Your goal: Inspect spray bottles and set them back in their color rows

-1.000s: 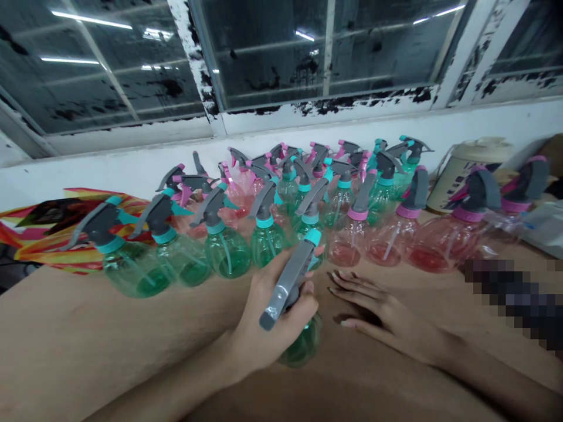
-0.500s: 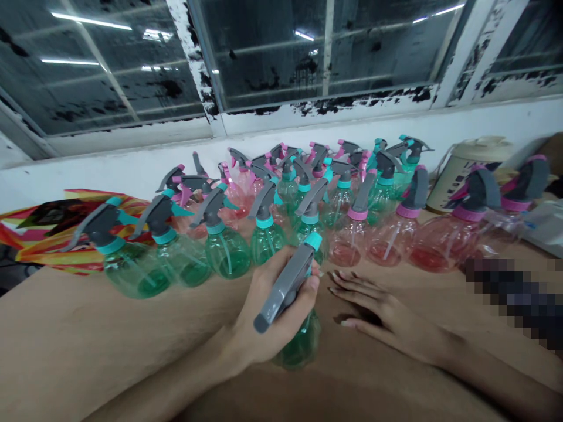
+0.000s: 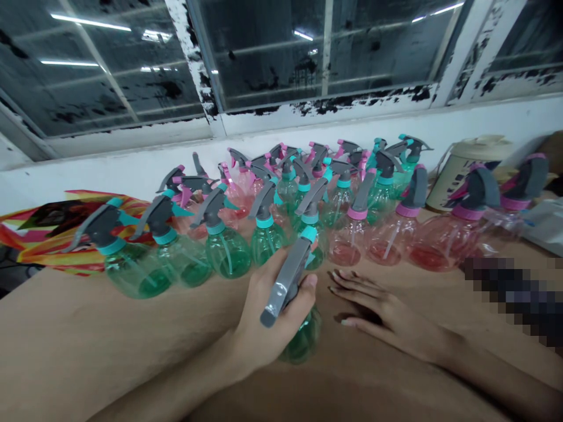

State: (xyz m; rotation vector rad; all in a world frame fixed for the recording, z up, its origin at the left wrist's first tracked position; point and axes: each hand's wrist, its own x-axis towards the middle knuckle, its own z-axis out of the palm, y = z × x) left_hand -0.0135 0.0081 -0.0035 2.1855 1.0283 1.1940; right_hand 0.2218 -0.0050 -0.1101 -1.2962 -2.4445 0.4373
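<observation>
Starting at the left, a bright striped cloth (image 3: 65,234) lies at the table's (image 3: 88,346) far-left side, and the near-left stretch of brown tabletop holds nothing, so that is the open room for moving. Behind it a front row of green spray bottles (image 3: 176,258) stands shoulder to shoulder, with pink spray bottles (image 3: 396,240) further right and more packed behind, up to the white wall (image 3: 132,167) under the window.

Moving inward, the left hand (image 3: 268,310) is wrapped around the neck of a green spray bottle (image 3: 301,340), fingers closed under its grey trigger head (image 3: 285,281); the bottle stands on the table near the front row. Pushing it forward carelessly could knock the closest bottles, which would likely topple like skittles, being light and crowded.

Just right, the right hand (image 3: 387,319) rests flat on the table, fingers spread, holding nothing. A cream jug (image 3: 466,170) sits far right, hemming that side.
</observation>
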